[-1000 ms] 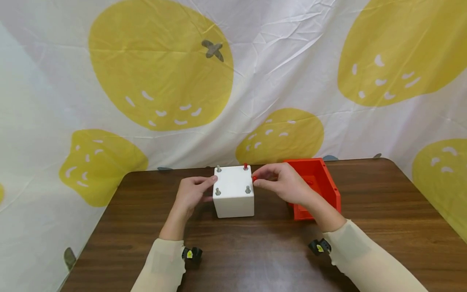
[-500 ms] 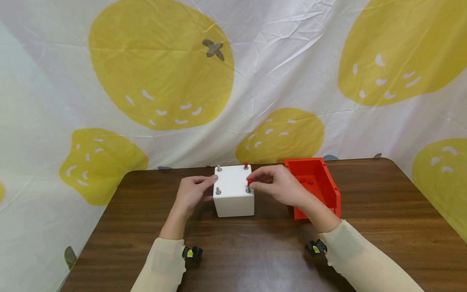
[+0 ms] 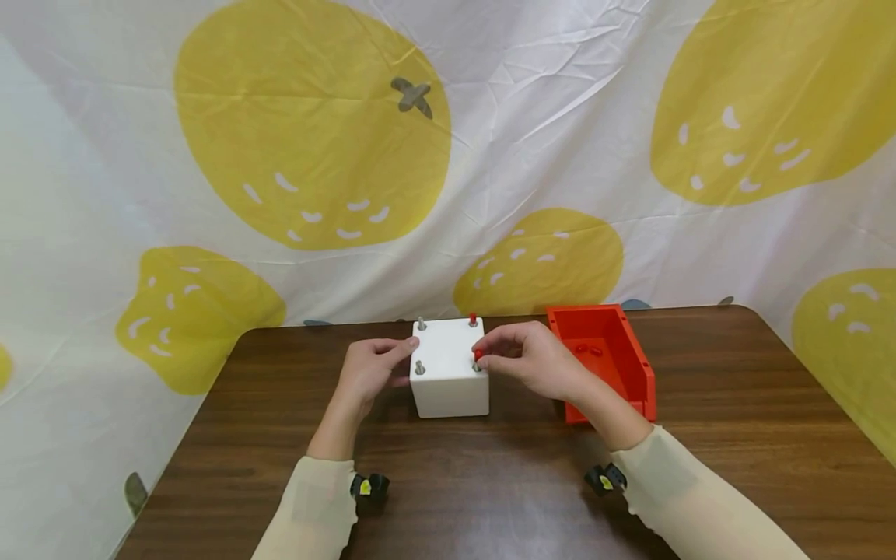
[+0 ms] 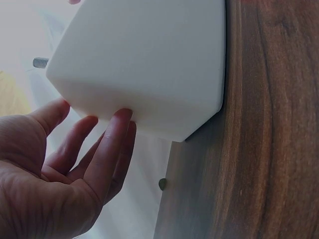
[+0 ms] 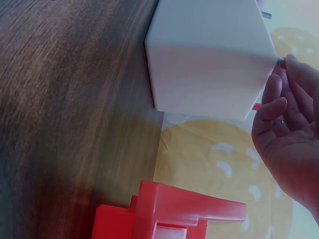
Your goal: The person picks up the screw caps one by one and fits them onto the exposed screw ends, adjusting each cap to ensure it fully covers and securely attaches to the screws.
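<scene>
A white box (image 3: pixel 448 398) stands on the table with a threaded metal stud at each top corner. My left hand (image 3: pixel 369 372) steadies its left side, thumb at the top edge and loosely bent fingers against the side face. My right hand (image 3: pixel 537 362) pinches a small red cap (image 3: pixel 479 355) between thumb and index finger, right over the near right stud (image 3: pixel 477 367); how far it sits on the stud is unclear. Another red cap (image 3: pixel 473 319) covers the far right stud. The far left stud (image 3: pixel 421 323) and near left stud (image 3: pixel 420 368) are bare metal.
A red open bin (image 3: pixel 638 365) stands to the right of the box, behind my right forearm. Inside lie small red caps (image 3: pixel 595 351). The brown wooden table (image 3: pixel 476 482) meets a fruit-patterned white cloth (image 3: pixel 504 155) at the back.
My right hand has brought the red cap left from beside the box to above the near right stud, then lowered it slightly there. The left hand stays at the box.
</scene>
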Demonstrator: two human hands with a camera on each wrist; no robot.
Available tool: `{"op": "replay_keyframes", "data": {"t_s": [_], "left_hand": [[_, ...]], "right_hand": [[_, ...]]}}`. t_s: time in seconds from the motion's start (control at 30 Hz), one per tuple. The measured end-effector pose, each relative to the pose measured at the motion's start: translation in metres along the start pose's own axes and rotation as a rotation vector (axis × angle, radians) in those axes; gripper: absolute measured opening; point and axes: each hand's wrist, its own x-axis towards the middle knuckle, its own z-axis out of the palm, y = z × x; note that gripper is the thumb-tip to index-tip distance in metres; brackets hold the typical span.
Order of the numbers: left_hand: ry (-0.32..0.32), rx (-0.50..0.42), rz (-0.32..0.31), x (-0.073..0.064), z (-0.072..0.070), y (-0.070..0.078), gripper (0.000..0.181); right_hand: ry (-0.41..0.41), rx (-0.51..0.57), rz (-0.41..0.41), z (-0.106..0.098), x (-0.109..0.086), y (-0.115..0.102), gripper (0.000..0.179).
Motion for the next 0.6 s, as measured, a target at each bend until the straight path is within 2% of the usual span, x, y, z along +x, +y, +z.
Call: {"op": "replay_keyframes", "data": {"t_s": [0.6], "left_hand": [[0.005, -0.009, 0.013, -0.0004, 0.0008, 0.0, 0.041]], "right_hand": [[0.042, -0.045, -0.014, 0.0048, -0.0011, 0.0008, 0.019]]}}
